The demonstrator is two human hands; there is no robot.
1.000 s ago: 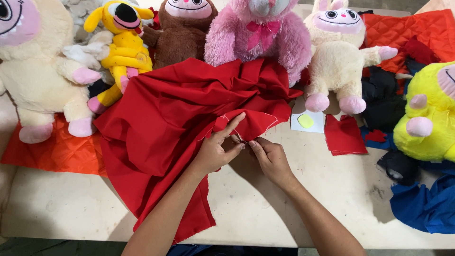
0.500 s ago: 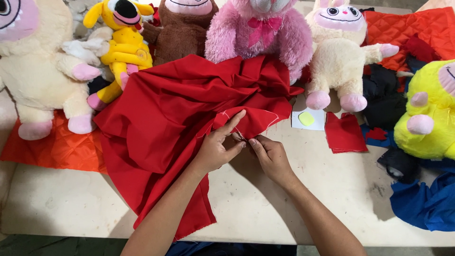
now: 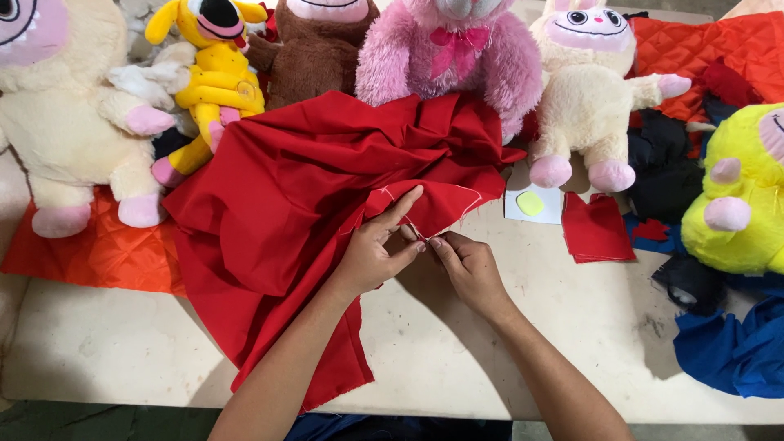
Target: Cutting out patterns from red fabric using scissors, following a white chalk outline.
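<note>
A large crumpled red cloth [image 3: 286,212] lies across the pale table [image 3: 572,327]. My left hand [image 3: 376,249] rests on the cloth's front edge, forefinger stretched along a fold, thumb and other fingers pinching the hem. My right hand [image 3: 465,265] meets it from the right, its fingertips pinching the same red edge where pale loose threads show. Both hands hold the cloth at one spot near the table's middle.
Plush toys line the back: a cream one [image 3: 65,106], a yellow one [image 3: 212,73], a brown one [image 3: 318,49], a pink one [image 3: 457,49], a cream rabbit [image 3: 588,90] and a yellow one [image 3: 743,188] at right. A small red cloth piece [image 3: 596,229], a white card with a yellow dot [image 3: 531,204], orange quilted fabric [image 3: 98,253] and blue fabric [image 3: 735,351] lie around.
Both hands stay pinched on the red cloth's edge at nearly the same spot. The fingers have shifted only slightly along the hem.
</note>
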